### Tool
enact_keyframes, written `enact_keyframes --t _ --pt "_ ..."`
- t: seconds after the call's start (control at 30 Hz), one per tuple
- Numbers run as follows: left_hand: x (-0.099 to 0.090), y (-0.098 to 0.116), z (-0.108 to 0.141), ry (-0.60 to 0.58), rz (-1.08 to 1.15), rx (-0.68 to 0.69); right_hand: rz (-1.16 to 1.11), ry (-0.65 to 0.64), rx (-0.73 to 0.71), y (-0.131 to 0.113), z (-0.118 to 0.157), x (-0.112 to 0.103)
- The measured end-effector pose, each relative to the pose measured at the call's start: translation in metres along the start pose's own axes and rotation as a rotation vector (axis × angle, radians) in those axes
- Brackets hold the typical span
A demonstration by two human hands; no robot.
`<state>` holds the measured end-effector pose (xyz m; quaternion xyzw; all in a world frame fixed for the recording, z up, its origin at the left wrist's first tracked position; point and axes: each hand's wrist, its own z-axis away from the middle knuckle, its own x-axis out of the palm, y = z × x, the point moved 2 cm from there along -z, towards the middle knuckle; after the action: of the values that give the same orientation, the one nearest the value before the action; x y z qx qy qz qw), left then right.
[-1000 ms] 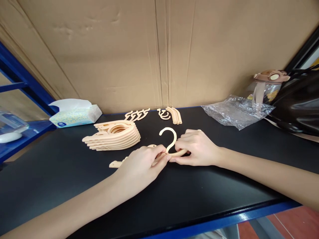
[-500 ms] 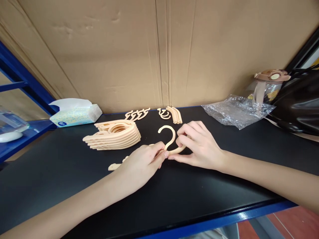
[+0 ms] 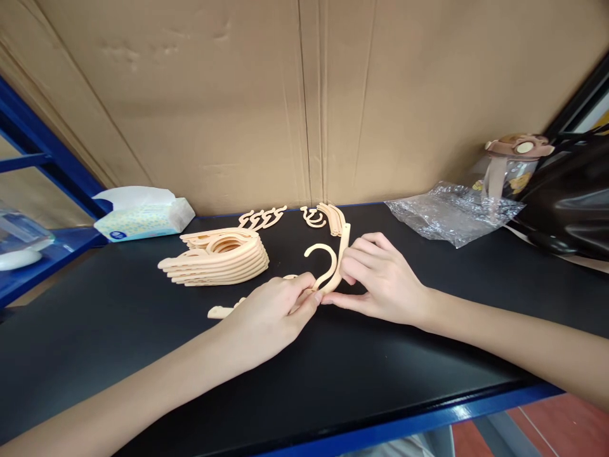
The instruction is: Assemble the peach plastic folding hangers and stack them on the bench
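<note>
A beige plastic hanger (image 3: 327, 255) with a curved hook is between my hands above the black table. My left hand (image 3: 280, 314) pinches it at the base of the hook, and part of it sticks out left beneath that hand. The fingers of my right hand (image 3: 378, 279) are curled against the hanger's right arm, which points up and away beside the hook. My right thumb touches near the joint. Left of my hands lies a stack of beige folded hangers (image 3: 219, 260).
Behind are small beige hook pieces (image 3: 262, 219), more hooks (image 3: 314, 218) and several curved arm pieces (image 3: 333, 219). A tissue pack (image 3: 143, 216) sits back left. Crumpled clear plastic (image 3: 451, 212), a bottle (image 3: 514, 168) and a black bag (image 3: 571, 197) are at the right.
The hanger's right arm has swung upward, from lying toward my right palm to standing beside the hook. My right fingers have shifted slightly along it; my left hand has barely moved.
</note>
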<state>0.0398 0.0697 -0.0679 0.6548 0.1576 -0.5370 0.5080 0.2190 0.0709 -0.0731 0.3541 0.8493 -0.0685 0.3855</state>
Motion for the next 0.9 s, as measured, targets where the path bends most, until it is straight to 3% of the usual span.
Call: enact_keyframes --t 0.43,0.67,0.9 --pt "0.003 0.0 0.003 0.01 -0.032 0.029 -0.114 0.017 -0.006 0.004 0.001 0.0" --pt "0.006 0.005 0.004 -0.012 -0.07 0.044 -0.207 -0.237 -0.08 0.004 0.0 0.002" --pt "0.001 0.022 0.013 -0.021 -0.209 0.137 -0.377 -0.299 0.08 0.009 0.002 0.009"
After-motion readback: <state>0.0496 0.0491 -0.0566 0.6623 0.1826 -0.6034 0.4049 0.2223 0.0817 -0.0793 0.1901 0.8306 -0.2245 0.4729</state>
